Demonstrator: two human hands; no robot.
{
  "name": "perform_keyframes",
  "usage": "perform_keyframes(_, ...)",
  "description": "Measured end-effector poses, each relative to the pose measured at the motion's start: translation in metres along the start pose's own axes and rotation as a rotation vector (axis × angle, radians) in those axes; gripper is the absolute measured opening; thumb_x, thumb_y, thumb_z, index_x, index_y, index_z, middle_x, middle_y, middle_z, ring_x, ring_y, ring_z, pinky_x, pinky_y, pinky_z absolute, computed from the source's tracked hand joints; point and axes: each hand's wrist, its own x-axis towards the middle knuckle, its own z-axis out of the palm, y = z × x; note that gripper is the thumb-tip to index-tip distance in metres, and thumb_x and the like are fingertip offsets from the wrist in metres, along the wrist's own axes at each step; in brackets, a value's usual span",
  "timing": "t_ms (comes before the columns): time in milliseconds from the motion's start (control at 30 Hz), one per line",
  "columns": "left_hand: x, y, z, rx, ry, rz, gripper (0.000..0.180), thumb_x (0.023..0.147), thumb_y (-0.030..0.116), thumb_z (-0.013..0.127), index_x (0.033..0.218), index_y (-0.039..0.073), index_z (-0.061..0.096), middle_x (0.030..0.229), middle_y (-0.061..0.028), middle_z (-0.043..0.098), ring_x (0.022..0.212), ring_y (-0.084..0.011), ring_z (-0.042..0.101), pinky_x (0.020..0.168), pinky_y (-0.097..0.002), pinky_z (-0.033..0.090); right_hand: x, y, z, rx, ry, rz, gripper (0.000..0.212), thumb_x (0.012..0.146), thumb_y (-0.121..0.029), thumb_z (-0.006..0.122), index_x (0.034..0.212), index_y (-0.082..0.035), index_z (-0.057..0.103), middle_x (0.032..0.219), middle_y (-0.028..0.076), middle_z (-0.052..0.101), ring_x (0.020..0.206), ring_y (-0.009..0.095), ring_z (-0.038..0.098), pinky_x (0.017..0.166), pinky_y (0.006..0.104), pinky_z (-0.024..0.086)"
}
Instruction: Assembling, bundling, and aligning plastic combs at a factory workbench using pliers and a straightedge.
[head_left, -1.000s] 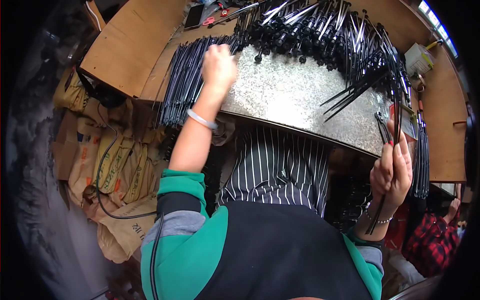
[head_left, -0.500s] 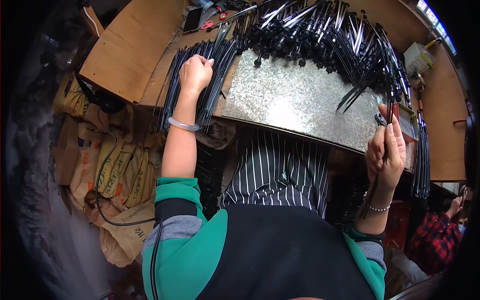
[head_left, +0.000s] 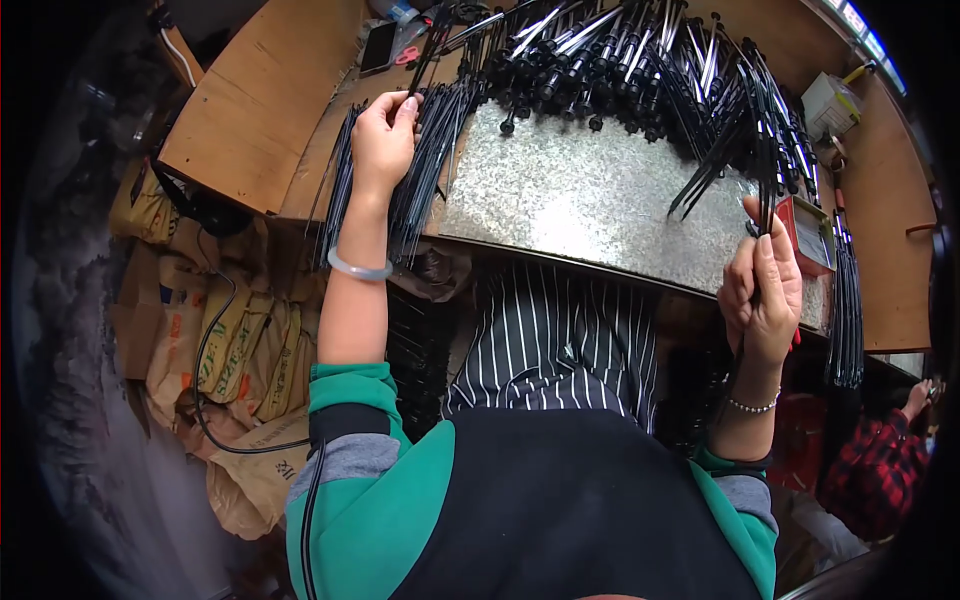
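My left hand (head_left: 382, 145) is closed in a pinch on a few thin black rods (head_left: 430, 55), whose ends stick up past my fingertips. It hovers over a wide pile of similar dark rods (head_left: 430, 175) lying along the left of the bench; they look like umbrella ribs. My right hand (head_left: 768, 290) is closed around thin black rods (head_left: 767, 185) at the bench's front right. These point upward from my fingers, and their lower ends run down by my wrist. A small red part shows beside that palm; I cannot tell whether I hold it.
Shiny shafts with black knobs (head_left: 600, 60) are heaped at the back of the metal-topped bench (head_left: 570, 190). More rods (head_left: 846, 300) hang over the right edge beside a red-rimmed box (head_left: 805, 235). Wooden side panels (head_left: 265, 100) flank the bench. A person in a checked sleeve (head_left: 880, 465) is at right.
My left hand has risen slightly from the pile, and rods now show upright in its fingers. The right hand has shifted a little left and still grips its rods.
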Motion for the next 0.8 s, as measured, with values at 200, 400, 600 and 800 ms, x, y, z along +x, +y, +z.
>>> perform_keyframes(200,-0.069,0.112,0.04,-0.821,-0.506,-0.075,0.016,0.087,0.012,0.058,0.096,0.0,0.061,0.079,-0.0059,0.062,0.069,-0.012,0.06,0.064,-0.0256,0.053,0.012,0.023,0.002,-0.121,-0.044,-0.121,0.032,0.096,-0.013,0.034,0.123,0.004,0.036,0.102,0.019,0.059,0.094,0.024,0.06,0.086,0.0354,0.047)
perform_keyframes(400,-0.119,0.122,0.106,-0.955,-0.573,-0.188,0.019,0.087,0.01,0.058,0.101,-0.001,0.057,0.084,-0.0075,0.062,0.072,-0.0139,0.061,0.066,-0.0279,0.053,0.011,0.038,0.023,0.1,-0.036,-0.09,0.028,0.095,-0.012,0.038,0.119,0.003,0.039,0.099,0.014,0.057,0.093,0.02,0.058,0.082,0.0332,0.048)
perform_keyframes(600,-0.114,0.091,0.126,-0.921,-0.549,-0.189,0.025,0.085,0.01,0.06,0.106,-0.002,0.054,0.092,-0.0076,0.06,0.076,-0.0123,0.059,0.069,-0.0262,0.051,-0.002,0.022,0.014,0.193,-0.119,0.048,0.026,0.096,-0.012,0.036,0.118,0.001,0.04,0.076,0.006,0.051,0.052,0.007,0.042,0.046,0.0191,0.035)
perform_keyframes(800,-0.11,0.109,0.129,-0.489,-0.16,0.242,0.022,0.084,0.013,0.063,0.098,0.001,0.052,0.087,-0.0049,0.056,0.078,-0.009,0.052,0.071,-0.0222,0.042,-0.015,0.01,0.014,-0.01,-0.101,0.094,0.025,0.097,-0.012,0.034,0.118,-0.001,0.04,0.06,0.0,0.045,0.04,0.001,0.03,0.037,0.0141,0.025)
